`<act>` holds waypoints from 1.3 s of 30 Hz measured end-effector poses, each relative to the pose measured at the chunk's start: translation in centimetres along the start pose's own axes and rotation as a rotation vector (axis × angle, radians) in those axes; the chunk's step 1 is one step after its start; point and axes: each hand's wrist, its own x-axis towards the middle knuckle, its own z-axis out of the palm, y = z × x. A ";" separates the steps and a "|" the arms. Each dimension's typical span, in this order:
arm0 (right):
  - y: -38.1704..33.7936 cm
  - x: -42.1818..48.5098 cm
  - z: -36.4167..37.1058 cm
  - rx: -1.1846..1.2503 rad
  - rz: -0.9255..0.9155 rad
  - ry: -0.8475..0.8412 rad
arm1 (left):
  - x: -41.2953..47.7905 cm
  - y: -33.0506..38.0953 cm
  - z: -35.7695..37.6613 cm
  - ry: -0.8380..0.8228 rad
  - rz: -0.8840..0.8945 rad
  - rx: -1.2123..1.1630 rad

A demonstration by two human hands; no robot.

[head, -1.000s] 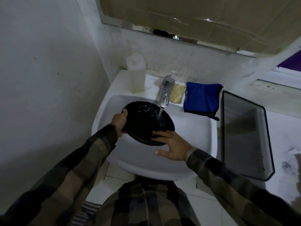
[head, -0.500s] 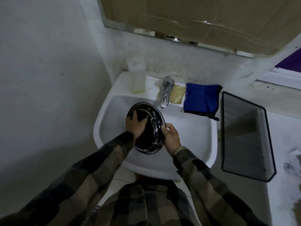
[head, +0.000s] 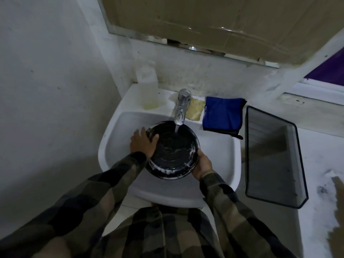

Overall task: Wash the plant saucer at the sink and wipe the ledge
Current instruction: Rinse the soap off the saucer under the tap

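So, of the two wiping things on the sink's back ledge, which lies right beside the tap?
The yellowish sponge; it lies just right of the tap, the folded blue cloth beyond it.

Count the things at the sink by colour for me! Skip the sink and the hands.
Black: 2, the saucer and the mesh tray
Blue: 1, the cloth
Yellow: 1, the sponge
Silver: 1, the tap
Pale, see-through: 1, the bottle
Total: 6

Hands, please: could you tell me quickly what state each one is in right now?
Left hand: grips the left rim of the saucer, thumb over the edge.
Right hand: holds the saucer's lower right rim, fingers curled around it.
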 end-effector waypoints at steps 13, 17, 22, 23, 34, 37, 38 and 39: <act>-0.2 -0.1 3.0 -1.510 -0.960 0.016 | -1.2 -0.8 -1.8 -0.194 -0.204 -0.889; 1.1 0.1 7.2 -1.791 -1.378 -0.504 | -2.1 0.0 -1.3 -0.198 -0.211 -0.926; 0.2 0.2 8.1 -1.845 -1.208 -0.353 | -1.4 1.8 -0.5 -0.180 -0.256 -1.060; 0.3 0.0 8.0 -1.834 -1.191 -0.319 | -1.2 2.3 -0.5 -0.179 -0.260 -1.053; -1.6 0.4 4.9 -1.773 -1.354 -0.568 | 0.6 5.3 0.4 -0.193 -0.344 -1.064; -2.5 0.5 4.6 -1.730 -1.259 -0.386 | 0.6 6.1 0.0 -0.229 -0.356 -1.022; -2.5 0.4 4.7 -1.700 -1.178 -0.295 | 0.7 6.3 0.0 -0.233 -0.355 -1.005; -2.2 0.1 5.0 -1.706 -1.173 -0.300 | 0.7 6.6 -0.2 -0.236 -0.359 -0.988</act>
